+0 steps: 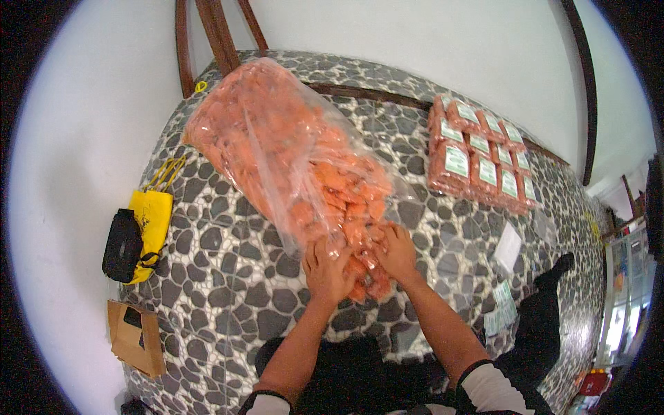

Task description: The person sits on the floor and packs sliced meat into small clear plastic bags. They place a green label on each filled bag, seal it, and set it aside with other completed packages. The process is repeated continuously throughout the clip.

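Note:
A large clear plastic bag (270, 140) full of orange-red pieces, perhaps a snack, lies on its side on the pebble-patterned floor (259, 295). Its near end lies toward me, where orange pieces show plainly. My left hand (327, 270) rests on the left side of this near end, fingers curled over the plastic and pieces. On the right side, my right hand (397, 251) grips plastic at the same end. Between both hands, a smaller clump of orange pieces in clear plastic (368, 282) sticks out; whether it is a separate packet I cannot tell.
Stacked, labelled packets (477, 155) stand at the back right. Nearer lie a white pad (508, 247), printed labels (500, 308) and clear plastic bags (454, 259). At left are a yellow bag (158, 207), a black pouch (123, 246) and an open cardboard box (148, 342).

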Motion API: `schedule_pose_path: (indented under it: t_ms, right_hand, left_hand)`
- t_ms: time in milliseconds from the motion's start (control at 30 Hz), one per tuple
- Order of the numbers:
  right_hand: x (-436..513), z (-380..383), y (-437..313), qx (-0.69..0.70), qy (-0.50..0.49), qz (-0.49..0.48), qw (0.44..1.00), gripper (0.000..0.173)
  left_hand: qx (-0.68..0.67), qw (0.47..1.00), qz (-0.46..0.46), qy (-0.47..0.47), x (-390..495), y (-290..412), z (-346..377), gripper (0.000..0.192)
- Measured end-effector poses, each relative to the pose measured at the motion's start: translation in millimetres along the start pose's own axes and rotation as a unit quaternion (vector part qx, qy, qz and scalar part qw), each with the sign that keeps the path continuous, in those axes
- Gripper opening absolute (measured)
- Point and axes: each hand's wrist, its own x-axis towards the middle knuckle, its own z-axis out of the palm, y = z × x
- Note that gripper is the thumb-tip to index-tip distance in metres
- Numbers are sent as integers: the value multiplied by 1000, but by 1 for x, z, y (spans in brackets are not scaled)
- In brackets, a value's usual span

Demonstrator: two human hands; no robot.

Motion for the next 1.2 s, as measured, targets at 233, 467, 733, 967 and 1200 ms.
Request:
schedule_pose_path:
  t_ms: [233, 467, 733, 967, 1200]
  right_hand:
    - [-138, -22, 31, -23, -20, 94, 995, 54]
    - [-130, -9, 48, 56, 70, 100, 991, 53]
    - [-70, -2, 48, 33, -39, 167, 985, 47]
    - [-64, 4, 96, 135, -78, 159, 975, 35]
    - [-82, -28, 66, 393, -174, -27, 902, 28]
  left_hand:
    - [105, 994, -31, -1, -13, -5, 2, 42]
    - [-27, 998, 50, 36, -27, 65, 11, 29]
    - [-465, 832, -300, 24, -70, 95, 48, 14]
    - [-472, 837, -272, -44, -54, 82, 45, 22]
    - [-518, 836, -125, -131, -32, 62, 62, 44]
